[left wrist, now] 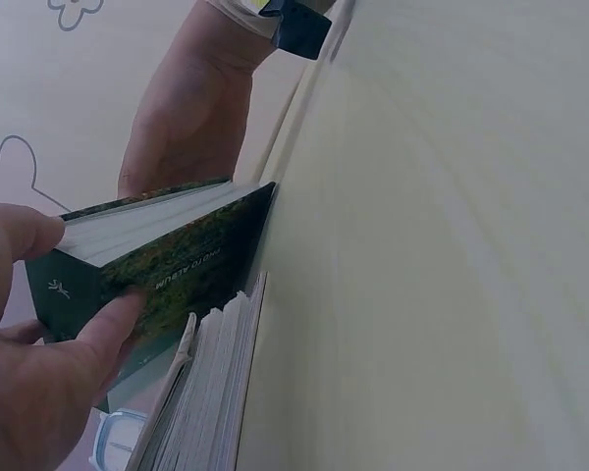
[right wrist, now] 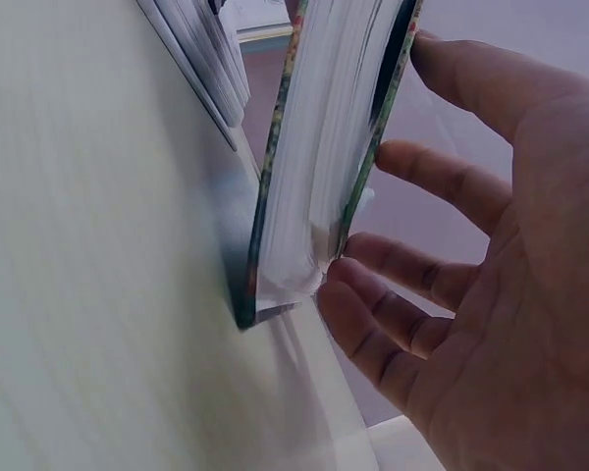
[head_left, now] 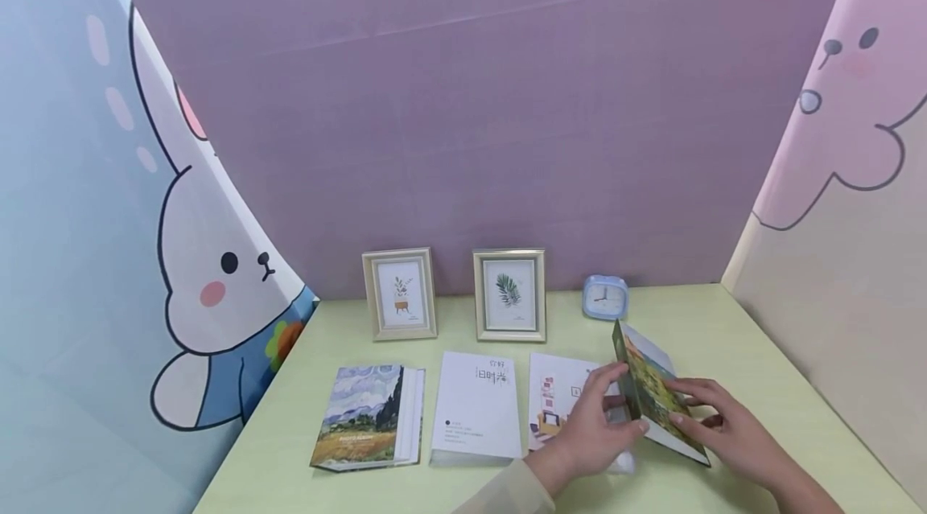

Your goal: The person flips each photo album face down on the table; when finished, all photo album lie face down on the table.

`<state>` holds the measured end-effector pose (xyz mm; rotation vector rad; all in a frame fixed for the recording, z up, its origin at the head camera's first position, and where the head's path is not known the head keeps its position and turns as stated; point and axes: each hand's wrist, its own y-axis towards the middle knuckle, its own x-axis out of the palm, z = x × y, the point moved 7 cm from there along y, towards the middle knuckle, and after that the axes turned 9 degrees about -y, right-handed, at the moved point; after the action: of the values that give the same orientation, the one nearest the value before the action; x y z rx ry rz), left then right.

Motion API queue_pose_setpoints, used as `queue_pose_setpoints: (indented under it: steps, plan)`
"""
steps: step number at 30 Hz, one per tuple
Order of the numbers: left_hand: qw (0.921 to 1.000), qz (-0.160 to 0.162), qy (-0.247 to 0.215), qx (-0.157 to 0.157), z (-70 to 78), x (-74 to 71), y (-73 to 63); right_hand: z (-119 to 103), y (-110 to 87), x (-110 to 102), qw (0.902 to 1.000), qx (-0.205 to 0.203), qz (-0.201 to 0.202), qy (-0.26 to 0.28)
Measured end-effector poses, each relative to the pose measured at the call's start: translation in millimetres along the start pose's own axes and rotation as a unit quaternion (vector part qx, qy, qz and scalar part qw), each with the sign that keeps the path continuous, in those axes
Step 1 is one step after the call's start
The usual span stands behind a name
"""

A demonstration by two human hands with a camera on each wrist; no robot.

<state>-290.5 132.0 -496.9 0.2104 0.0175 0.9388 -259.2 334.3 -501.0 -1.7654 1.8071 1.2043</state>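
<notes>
A photo album [head_left: 648, 381] with a painted landscape cover stands tilted at the right of the table. My left hand [head_left: 590, 429] grips it by the dark spine side, thumb on one cover, as the left wrist view also shows. The fingertips of my right hand [head_left: 735, 429] rest on the album's painted cover, fingers fairly extended. In the right wrist view these fingers [right wrist: 432, 182] touch only the outside of one cover, and white page edges show between the covers. Partly behind my left hand lies a white book with a furniture picture [head_left: 546, 401].
Left of these lie a white book with dark lettering [head_left: 476, 409] and another landscape photo album [head_left: 362, 417]. Two picture frames [head_left: 401, 294] and a blue alarm clock [head_left: 605, 298] stand along the back. A purple cloth wall [head_left: 471, 112] rises behind the pale green table [head_left: 268, 450].
</notes>
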Motion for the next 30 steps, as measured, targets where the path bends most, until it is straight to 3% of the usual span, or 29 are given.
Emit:
queue_pose_setpoints:
  steps: [9, 20, 25, 30]
  plan:
    - [0.9996, 0.02, -0.019, 0.01, 0.4, -0.6, 1.1, -8, 1.4, -1, 0.999, -0.035, 0.026, 0.008]
    - [0.9987, 0.01, -0.039, 0.032, 6.6, -0.3, 1.2, -17, 4.2, -4, 0.9934, -0.085, 0.055, 0.053]
    - [0.9971, -0.005, -0.062, 0.044, 12.1, 1.9, 0.9, -19, 5.2, -4, 0.9899, -0.077, 0.054, 0.106]
    - [0.9957, -0.003, -0.08, 0.048, 16.4, 2.5, -0.2, -19, 5.7, -4, 0.989, -0.059, 0.051, 0.126]
